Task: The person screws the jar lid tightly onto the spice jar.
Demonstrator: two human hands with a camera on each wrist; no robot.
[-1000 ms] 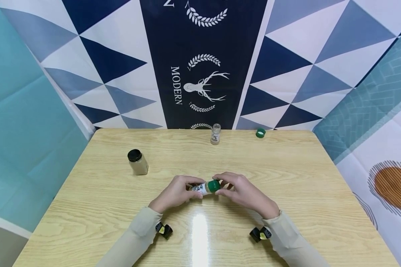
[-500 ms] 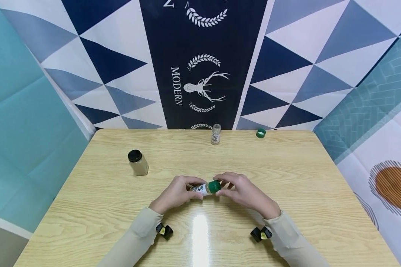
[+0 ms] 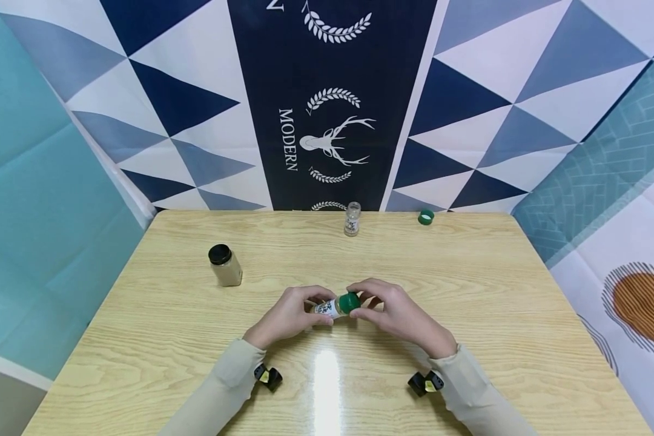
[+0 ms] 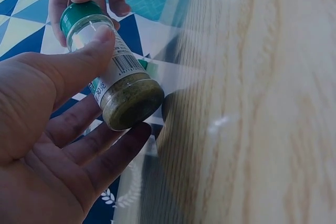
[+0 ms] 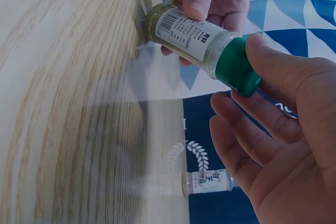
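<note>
A seasoning shaker bottle lies tilted between my two hands, over the table's middle. It has a white label and holds a greenish-brown powder, best seen in the left wrist view at its base. My left hand grips the bottle's body, with its thumb across the label. At the other end, my right hand pinches the green cap between thumb and fingers. The cap sits on the bottle's neck. In the right wrist view the other fingers of the right hand are spread below the cap.
An uncapped glass shaker stands at the table's back edge. Right of it lies a loose green cap. A square-sided jar with a black lid stands at the back left of the wooden table. Patterned cloth hangs behind.
Hands and bottle keep almost the same place. The right fingers and the green cap shift very slightly, and the bottle's label looks a little turned.
</note>
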